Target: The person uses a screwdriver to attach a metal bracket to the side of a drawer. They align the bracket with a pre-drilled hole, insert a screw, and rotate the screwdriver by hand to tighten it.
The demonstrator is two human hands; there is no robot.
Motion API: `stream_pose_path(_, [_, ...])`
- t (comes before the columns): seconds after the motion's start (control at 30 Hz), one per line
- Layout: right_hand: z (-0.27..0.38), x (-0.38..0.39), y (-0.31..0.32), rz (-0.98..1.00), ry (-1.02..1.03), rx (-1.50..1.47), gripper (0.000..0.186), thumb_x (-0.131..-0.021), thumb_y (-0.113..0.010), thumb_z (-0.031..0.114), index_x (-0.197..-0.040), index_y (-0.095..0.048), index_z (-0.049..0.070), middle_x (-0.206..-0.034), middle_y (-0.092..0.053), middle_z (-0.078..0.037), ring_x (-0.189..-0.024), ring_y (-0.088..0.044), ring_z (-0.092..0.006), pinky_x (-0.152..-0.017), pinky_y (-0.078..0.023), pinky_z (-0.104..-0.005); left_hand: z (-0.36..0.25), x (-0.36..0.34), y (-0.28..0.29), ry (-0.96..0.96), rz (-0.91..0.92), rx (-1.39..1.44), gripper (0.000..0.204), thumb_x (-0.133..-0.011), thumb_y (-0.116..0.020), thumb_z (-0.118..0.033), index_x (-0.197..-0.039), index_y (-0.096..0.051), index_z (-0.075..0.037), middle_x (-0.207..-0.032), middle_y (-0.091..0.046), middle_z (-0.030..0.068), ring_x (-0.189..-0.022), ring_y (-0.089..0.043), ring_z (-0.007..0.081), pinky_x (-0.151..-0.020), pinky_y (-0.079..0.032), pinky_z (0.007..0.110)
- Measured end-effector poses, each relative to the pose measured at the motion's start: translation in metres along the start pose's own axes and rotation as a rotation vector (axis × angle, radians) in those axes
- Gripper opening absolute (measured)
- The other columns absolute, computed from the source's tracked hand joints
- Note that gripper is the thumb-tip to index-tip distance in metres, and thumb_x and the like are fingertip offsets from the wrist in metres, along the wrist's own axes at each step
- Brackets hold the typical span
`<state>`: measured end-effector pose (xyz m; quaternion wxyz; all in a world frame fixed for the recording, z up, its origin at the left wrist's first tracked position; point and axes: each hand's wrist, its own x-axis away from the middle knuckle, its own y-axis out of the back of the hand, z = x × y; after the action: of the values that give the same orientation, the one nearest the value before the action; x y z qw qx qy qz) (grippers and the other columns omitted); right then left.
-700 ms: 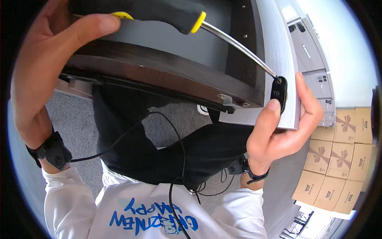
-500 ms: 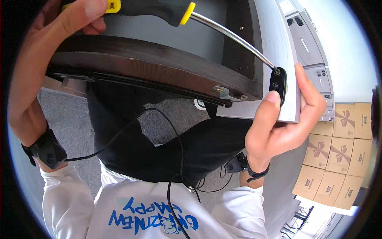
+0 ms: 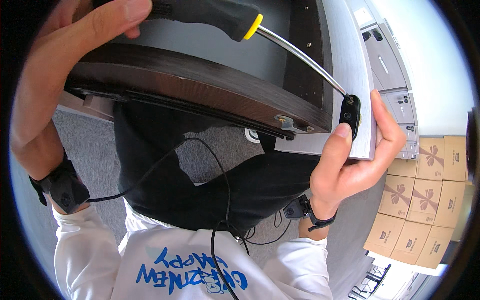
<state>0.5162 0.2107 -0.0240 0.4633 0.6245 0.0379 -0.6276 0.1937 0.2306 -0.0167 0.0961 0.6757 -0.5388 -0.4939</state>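
My left hand [image 3: 107, 22], at the upper left, is closed round the black handle of a screwdriver [image 3: 305, 62] with a yellow collar. The bright shaft slants down to the right, its tip at the upper screw of a black oval plate [image 3: 351, 117]. That plate lies against the inner face of a pale grey drawer front [image 3: 345, 60]. My right hand [image 3: 345, 167] presses its thumb on the plate's lower end, while its fingers wrap behind the panel's edge. Attached to the panel is a dark brown drawer box [image 3: 200, 92] with a metal bracket [image 3: 287, 122] on its side.
A black slide rail [image 3: 200, 111] runs along the drawer box, above my legs. Grey cabinets [image 3: 387, 65] stand at the right, with stacked cardboard boxes [image 3: 425, 200] nearer. Black cables [image 3: 227, 175] trail from devices on my wrists across my lap.
The screwdriver handle has turned, so the yellow patch by my left thumb no longer shows. Drawer and screwdriver sit slightly lower in view. The tip stays at the same screw.
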Motion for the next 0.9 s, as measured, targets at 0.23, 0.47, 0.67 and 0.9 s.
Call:
stream_pose_path(0.23, [0.003, -0.003, -0.001, 0.011, 0.036, -0.006, 0.04, -0.077, -0.053, 0.006, -0.115, -0.05, -0.006, -0.112, -0.054, -0.017, -0.102, -0.052, -0.0219, -0.092, -0.04, -0.0344, -0.002, 0.0, 0.009, 0.021, 0.03, -0.029, 0.053, -0.085, -0.054, -0.042, -0.126, -0.052, -0.008, -0.082, -0.055, 0.0039, -0.068, -0.05, 0.0092, -0.067, -0.042, 0.025])
stream_pose_path(0.47, [0.001, -0.002, 0.0, -0.004, 0.039, -0.014, 0.04, -0.077, -0.053, 0.006, -0.116, -0.049, -0.006, -0.114, -0.054, -0.018, -0.102, -0.052, -0.0224, -0.092, -0.04, -0.0348, -0.002, 0.003, 0.014, 0.047, 0.06, -0.047, 0.054, -0.086, -0.053, -0.043, -0.128, -0.051, -0.009, -0.083, -0.055, 0.004, -0.069, -0.05, 0.0094, -0.068, -0.042, 0.025])
stream_pose_path(0.67, [0.001, -0.001, 0.0, -0.001, 0.021, -0.019, 0.04, -0.078, -0.053, 0.006, -0.116, -0.05, -0.006, -0.114, -0.053, -0.017, -0.102, -0.052, -0.0218, -0.093, -0.039, -0.0341, -0.003, 0.002, 0.014, 0.058, 0.09, -0.056, 0.054, -0.087, -0.051, -0.044, -0.128, -0.05, -0.009, -0.084, -0.056, 0.0041, -0.07, -0.051, 0.0096, -0.069, -0.042, 0.025])
stream_pose_path(0.9, [0.001, 0.0, -0.002, 0.008, 0.035, -0.001, 0.039, -0.079, -0.053, 0.007, -0.116, -0.05, -0.006, -0.113, -0.053, -0.016, -0.102, -0.052, -0.0208, -0.091, -0.04, -0.0337, -0.001, 0.006, 0.018, 0.09, 0.127, -0.072, 0.054, -0.088, -0.049, -0.045, -0.13, -0.048, -0.009, -0.085, -0.056, 0.0043, -0.071, -0.052, 0.0098, -0.07, -0.042, 0.026])
